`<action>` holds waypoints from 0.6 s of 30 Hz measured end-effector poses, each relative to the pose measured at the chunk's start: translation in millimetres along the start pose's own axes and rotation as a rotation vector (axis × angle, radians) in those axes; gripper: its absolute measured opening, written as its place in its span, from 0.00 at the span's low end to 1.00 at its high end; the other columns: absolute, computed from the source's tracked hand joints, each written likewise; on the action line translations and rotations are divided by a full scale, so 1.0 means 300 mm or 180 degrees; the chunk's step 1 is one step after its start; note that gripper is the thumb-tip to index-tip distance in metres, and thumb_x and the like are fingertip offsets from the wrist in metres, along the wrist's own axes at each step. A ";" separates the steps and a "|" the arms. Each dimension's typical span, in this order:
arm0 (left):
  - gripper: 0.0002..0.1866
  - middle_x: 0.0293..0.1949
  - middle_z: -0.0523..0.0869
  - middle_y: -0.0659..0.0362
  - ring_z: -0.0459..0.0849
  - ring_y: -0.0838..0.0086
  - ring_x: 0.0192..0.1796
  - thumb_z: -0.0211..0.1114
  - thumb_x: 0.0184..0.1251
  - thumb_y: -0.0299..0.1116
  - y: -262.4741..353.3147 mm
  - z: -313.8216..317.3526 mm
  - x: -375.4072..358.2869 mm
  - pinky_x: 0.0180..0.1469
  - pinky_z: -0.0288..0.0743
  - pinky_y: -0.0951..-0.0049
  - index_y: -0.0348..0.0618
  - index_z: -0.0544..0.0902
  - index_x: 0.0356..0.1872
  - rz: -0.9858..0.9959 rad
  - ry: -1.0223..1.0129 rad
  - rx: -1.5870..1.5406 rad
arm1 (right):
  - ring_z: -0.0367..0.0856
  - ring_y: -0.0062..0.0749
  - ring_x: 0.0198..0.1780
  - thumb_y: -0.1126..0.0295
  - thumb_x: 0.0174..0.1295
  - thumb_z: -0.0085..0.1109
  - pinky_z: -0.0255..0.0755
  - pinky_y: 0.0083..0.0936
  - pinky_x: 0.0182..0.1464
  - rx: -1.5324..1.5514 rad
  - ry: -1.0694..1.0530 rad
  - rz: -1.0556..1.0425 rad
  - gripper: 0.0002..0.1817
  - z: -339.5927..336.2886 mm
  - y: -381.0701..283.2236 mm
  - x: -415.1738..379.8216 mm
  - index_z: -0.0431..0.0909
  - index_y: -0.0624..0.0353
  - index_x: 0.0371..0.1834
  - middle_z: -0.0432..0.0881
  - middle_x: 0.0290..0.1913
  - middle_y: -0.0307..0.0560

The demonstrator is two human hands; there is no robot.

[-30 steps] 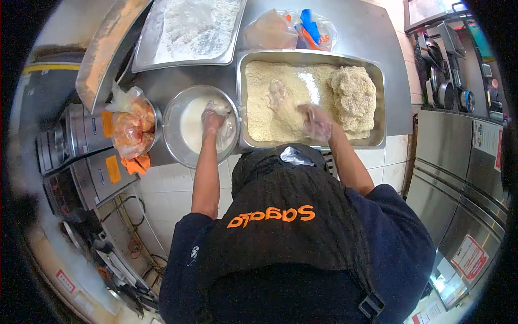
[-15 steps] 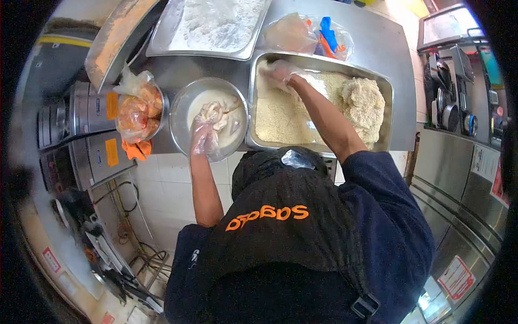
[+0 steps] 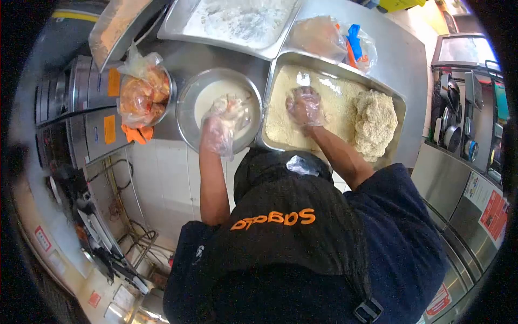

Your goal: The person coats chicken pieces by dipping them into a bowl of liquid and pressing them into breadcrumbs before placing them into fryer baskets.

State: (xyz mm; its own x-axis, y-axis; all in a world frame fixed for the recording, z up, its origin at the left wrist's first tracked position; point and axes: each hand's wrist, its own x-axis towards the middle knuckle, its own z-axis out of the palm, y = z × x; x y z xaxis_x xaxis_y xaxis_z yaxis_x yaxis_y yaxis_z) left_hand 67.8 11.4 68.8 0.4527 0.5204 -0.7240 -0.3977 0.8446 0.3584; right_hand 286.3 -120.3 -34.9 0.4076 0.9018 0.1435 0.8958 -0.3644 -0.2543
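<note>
My left hand (image 3: 217, 135), in a clear plastic glove, is in a metal bowl (image 3: 182, 116) of milky white liquid (image 3: 208, 97). Its fingers are closed on pale, wet raw chicken pieces (image 3: 236, 109). My right hand (image 3: 305, 105), gloved in the same clear plastic, lies palm down on pale breadcrumbs (image 3: 286, 121) in a deep steel tray (image 3: 400, 108). Its fingers rest on the crumbs, and nothing shows in them. At the tray's right end sits a heap of crumb-coated pieces (image 3: 376, 124).
Behind stands a tray of white flour (image 3: 232, 21). Plastic bags (image 3: 318, 38) lie behind the crumb tray. Left of the bowl is a container with bagged orange-coloured pieces (image 3: 143, 94), an orange cloth (image 3: 137, 134) below it. A steel fridge (image 3: 445, 175) stands at the right.
My right hand has moved from the crumb tray's far left corner back toward me, onto the crumbs nearer the middle. My left hand stays in the bowl on the chicken. The view has shifted slightly.
</note>
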 end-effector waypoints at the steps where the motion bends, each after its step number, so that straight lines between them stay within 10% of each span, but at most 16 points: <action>1: 0.16 0.46 0.76 0.49 0.77 0.64 0.46 0.50 0.62 0.28 -0.005 -0.007 0.014 0.50 0.74 0.67 0.33 0.70 0.50 0.0184 -0.0051 0.0266 | 0.71 0.47 0.49 0.53 0.54 0.45 0.57 0.41 0.56 -0.0030 0.0051 -0.0005 0.21 0.004 0.016 0.032 0.75 0.56 0.42 0.76 0.42 0.54; 3: 0.16 0.46 0.76 0.48 0.78 0.64 0.45 0.50 0.62 0.27 -0.039 -0.157 0.106 0.49 0.75 0.67 0.33 0.70 0.51 0.0376 -0.0047 0.0481 | 0.74 0.46 0.44 0.52 0.53 0.47 0.65 0.40 0.49 0.0219 -0.1034 0.0924 0.21 -0.057 0.003 0.082 0.74 0.57 0.41 0.77 0.39 0.54; 5: 0.17 0.36 0.79 0.51 0.79 0.67 0.36 0.58 0.54 0.29 -0.067 -0.468 0.278 0.35 0.77 0.68 0.40 0.74 0.46 0.1652 -0.0422 0.3025 | 0.75 0.46 0.43 0.52 0.54 0.46 0.66 0.40 0.46 0.0348 -0.0800 0.0728 0.21 0.025 0.087 0.071 0.74 0.57 0.40 0.77 0.40 0.54; 8: 0.20 0.46 0.76 0.51 0.79 0.68 0.44 0.53 0.56 0.21 -0.013 -0.059 0.023 0.47 0.76 0.71 0.32 0.69 0.52 0.0803 -0.0043 0.1787 | 0.74 0.43 0.46 0.53 0.56 0.45 0.66 0.41 0.47 0.0718 -0.0309 0.0875 0.20 0.044 0.059 0.059 0.74 0.57 0.39 0.78 0.40 0.54; 9: 0.20 0.26 0.78 0.57 0.76 0.74 0.24 0.62 0.46 0.25 -0.066 -0.371 0.258 0.24 0.72 0.77 0.40 0.72 0.45 0.1201 0.0184 0.1451 | 0.73 0.44 0.48 0.53 0.56 0.45 0.64 0.40 0.50 0.0426 -0.0138 0.0740 0.20 0.031 0.056 0.093 0.74 0.58 0.39 0.78 0.40 0.54; 12: 0.21 0.25 0.77 0.58 0.75 0.77 0.22 0.62 0.46 0.23 -0.047 -0.400 0.249 0.22 0.70 0.80 0.38 0.71 0.45 0.1278 -0.0517 0.1063 | 0.70 0.47 0.51 0.53 0.57 0.45 0.57 0.38 0.58 0.0030 0.0128 0.0565 0.22 0.005 0.042 0.105 0.73 0.60 0.44 0.77 0.43 0.55; 18: 0.12 0.26 0.77 0.59 0.74 0.78 0.25 0.59 0.52 0.29 0.000 -0.397 0.219 0.26 0.71 0.80 0.36 0.76 0.38 0.1220 0.0269 0.1906 | 0.67 0.49 0.55 0.46 0.50 0.52 0.58 0.39 0.58 0.0711 -0.1881 0.1245 0.35 -0.037 0.107 0.040 0.67 0.62 0.55 0.70 0.52 0.63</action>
State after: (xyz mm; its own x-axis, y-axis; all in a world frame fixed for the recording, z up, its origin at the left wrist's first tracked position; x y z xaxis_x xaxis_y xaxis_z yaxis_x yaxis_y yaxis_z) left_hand 2.5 30.8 -48.9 0.2957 0.8033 -0.5170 0.0009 0.5409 0.8411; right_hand 321.8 -123.7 -30.7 0.4700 0.7133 -0.5199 0.6217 -0.6856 -0.3787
